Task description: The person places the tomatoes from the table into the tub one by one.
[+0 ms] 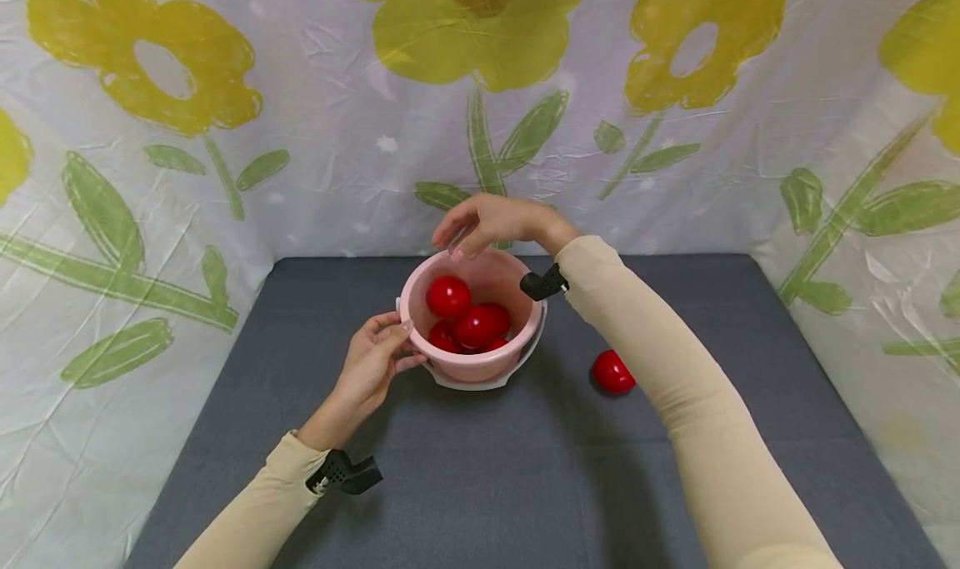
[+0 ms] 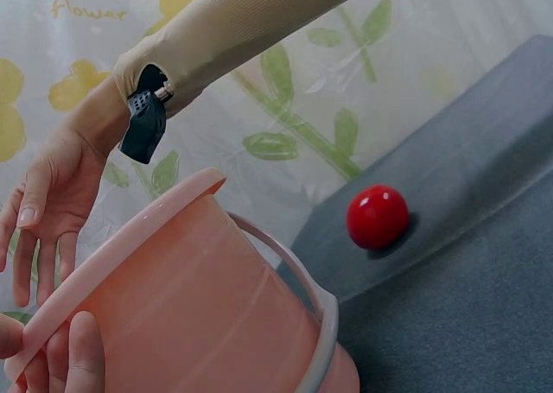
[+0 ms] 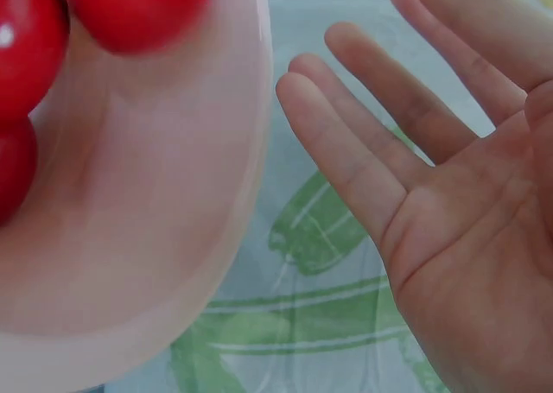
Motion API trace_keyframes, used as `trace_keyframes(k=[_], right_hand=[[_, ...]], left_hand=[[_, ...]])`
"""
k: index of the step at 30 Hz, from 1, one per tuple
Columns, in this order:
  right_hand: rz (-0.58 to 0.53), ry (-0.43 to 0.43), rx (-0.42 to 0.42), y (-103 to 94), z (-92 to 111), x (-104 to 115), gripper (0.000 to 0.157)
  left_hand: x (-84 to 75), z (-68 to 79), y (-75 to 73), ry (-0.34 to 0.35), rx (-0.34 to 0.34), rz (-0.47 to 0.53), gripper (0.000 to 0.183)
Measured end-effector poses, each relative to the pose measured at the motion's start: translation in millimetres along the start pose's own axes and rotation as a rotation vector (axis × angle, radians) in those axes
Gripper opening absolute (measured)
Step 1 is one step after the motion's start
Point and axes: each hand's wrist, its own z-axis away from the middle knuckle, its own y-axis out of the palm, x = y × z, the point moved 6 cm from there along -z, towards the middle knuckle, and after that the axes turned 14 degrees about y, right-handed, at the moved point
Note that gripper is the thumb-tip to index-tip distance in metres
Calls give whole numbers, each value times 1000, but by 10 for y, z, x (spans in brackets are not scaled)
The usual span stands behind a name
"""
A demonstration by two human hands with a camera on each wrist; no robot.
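A pink bucket [image 1: 470, 367] with a pale handle [image 2: 321, 324] stands on the dark table, holding several glossy red balls [image 1: 474, 326]. My left hand [image 1: 372, 362] grips its left rim, thumb on top and fingers against the outer wall. Over the far rim, my right hand [image 1: 491, 221] holds nothing; its fingers spread loosely beside the rim in the right wrist view. In that same view one red ball [image 3: 143, 9] looks blurred inside the bucket. Another red ball [image 1: 612, 372] lies on the table to the right, partly behind my right sleeve in the head view.
Dark grey cloth [image 1: 510, 486] covers the table. A white sheet [image 1: 330, 136] with printed yellow flowers and green leaves hangs behind it and along both sides. Each wrist wears a black camera mount [image 1: 345, 472]. My right forearm [image 1: 675, 386] spans the right part of the table.
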Motion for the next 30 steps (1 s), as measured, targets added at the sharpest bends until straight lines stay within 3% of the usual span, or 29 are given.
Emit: trace_keyframes(k=[16, 30], right_hand=[[-16, 11, -39, -120, 146, -144, 39], [-51, 79, -155, -479, 749, -495, 45]], left_hand=[[1, 0, 1, 10, -4, 16, 30], [0, -1, -1, 12, 2, 6, 29]])
